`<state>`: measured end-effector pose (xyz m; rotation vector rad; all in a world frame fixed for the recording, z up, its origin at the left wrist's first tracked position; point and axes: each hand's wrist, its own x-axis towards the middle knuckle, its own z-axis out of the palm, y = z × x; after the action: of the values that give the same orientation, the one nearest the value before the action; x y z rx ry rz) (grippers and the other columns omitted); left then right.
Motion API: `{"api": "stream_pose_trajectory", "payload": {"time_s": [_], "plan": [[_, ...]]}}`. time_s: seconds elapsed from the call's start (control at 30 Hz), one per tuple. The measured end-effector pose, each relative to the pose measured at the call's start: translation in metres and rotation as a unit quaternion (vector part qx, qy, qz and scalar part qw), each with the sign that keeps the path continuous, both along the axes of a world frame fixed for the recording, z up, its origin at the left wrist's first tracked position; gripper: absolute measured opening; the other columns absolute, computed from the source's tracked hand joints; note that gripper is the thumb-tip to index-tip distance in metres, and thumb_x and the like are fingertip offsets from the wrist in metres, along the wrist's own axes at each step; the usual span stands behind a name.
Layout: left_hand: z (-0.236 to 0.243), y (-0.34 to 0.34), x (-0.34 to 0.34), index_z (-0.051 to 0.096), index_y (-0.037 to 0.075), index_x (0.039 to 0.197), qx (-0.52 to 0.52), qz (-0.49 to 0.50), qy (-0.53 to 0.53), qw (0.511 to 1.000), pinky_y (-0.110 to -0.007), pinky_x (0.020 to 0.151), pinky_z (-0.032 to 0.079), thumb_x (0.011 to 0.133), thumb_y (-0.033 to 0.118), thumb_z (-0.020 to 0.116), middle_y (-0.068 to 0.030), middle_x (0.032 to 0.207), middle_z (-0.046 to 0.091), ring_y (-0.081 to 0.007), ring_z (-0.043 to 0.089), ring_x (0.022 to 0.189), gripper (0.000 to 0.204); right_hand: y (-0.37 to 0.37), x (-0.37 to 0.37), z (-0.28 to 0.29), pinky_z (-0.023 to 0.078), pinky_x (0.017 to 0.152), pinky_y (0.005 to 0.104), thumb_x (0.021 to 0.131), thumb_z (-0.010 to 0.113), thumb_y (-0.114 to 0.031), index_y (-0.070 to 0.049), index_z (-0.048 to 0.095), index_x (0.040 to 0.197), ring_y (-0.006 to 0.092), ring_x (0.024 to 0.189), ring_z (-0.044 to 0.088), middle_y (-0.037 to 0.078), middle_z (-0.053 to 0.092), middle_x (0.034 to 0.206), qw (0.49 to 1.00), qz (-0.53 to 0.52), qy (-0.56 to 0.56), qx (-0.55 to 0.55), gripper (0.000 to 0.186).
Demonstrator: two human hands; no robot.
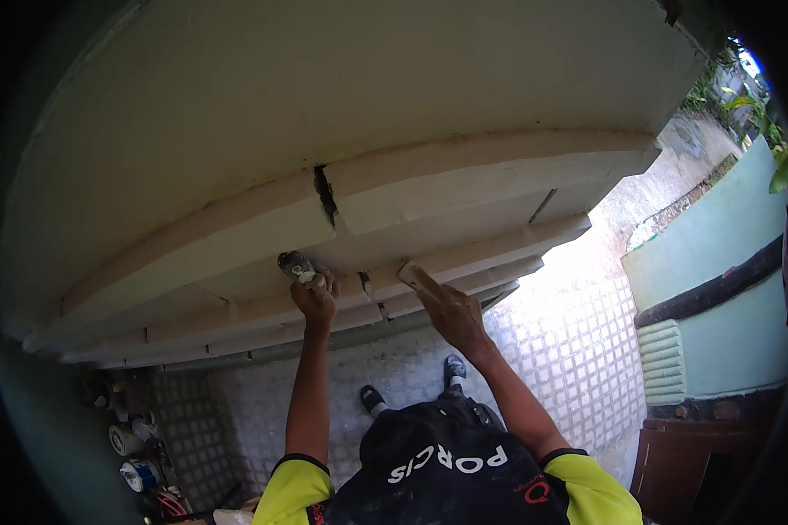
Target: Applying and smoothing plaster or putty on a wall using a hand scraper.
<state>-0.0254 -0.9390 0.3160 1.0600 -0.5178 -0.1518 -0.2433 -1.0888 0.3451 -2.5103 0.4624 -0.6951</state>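
My left hand [317, 296] is closed around a dark, rounded object [296, 262] with a pale, round spot on it, which I cannot make out further. It is held up close to the stepped, cream-painted ledges [236, 223]. To its right, my right hand [453, 317] grips a small, flat, pale block [413, 274], which lies against the edge of a lower ledge. Between the two hands a dark slot [365, 283] cuts that ledge. A larger, ragged gap [325, 194] breaks the upper ledge above my left hand.
Pale patterned paving [578, 350] lies far below, with my dark shoes on it. Several paint cans [138, 475] stand by the wall at lower left. A light green wall [718, 262] with a dark band and a brown wooden piece [696, 464] are at the right.
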Motion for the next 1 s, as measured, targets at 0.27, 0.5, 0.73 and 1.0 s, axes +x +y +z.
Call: {"api": "stream_pose_trajectory", "payload": {"time_s": [0.27, 0.5, 0.73, 1.0], "plan": [[-0.016, 0.005, 0.004, 0.053, 0.008, 0.09, -0.028, -0.058, 0.009, 0.998, -0.03, 0.042, 0.038, 0.092, 0.031, 0.065, -0.0002, 0.064, 0.044, -0.01, 0.041, 0.05, 0.026, -0.03, -0.016, -0.006, 0.053, 0.068, 0.0448, 0.097, 0.055, -0.006, -0.01, 0.054, 0.138, 0.0353, 0.084, 0.065, 0.022, 0.063, 0.103, 0.964, -0.247, -0.095, 0.002, 0.041], [-0.019, 0.009, 0.014, 0.052, 0.005, 0.093, 0.059, -0.011, -0.066, 0.996, -0.031, 0.045, 0.046, 0.09, 0.046, 0.065, -0.0026, 0.067, 0.05, -0.0118, 0.046, 0.052, 0.043, 0.035, 0.022, 0.008, 0.055, 0.06, 0.0443, 0.088, 0.058, -0.002, -0.016, 0.057, 0.133, 0.0347, 0.077, 0.065, 0.015, 0.059, 0.109, 0.994, -0.103, -0.003, 0.037, 0.047], [-0.02, 0.009, 0.016, 0.051, 0.004, 0.096, 0.051, -0.004, -0.099, 0.994, -0.031, 0.044, 0.045, 0.088, 0.058, 0.063, -0.0027, 0.065, 0.048, -0.012, 0.045, 0.051, 0.056, -0.155, -0.087, -0.027, 0.055, 0.059, 0.0461, 0.095, 0.052, -0.009, -0.026, 0.052, 0.142, 0.0337, 0.071, 0.067, 0.015, 0.062, 0.086, 0.934, -0.339, -0.007, -0.116, 0.05], [-0.01, 0.014, 0.01, 0.05, 0.001, 0.091, 0.061, 0.04, -0.136, 0.988, -0.032, 0.046, 0.045, 0.089, 0.056, 0.065, -0.004, 0.065, 0.05, -0.0138, 0.047, 0.052, 0.057, -0.186, -0.086, 0.017, 0.054, 0.085, 0.0444, 0.098, 0.054, -0.01, -0.002, 0.06, 0.128, 0.0388, 0.101, 0.068, 0.023, 0.069, 0.112, 0.913, -0.367, -0.173, -0.039, 0.032]]}}
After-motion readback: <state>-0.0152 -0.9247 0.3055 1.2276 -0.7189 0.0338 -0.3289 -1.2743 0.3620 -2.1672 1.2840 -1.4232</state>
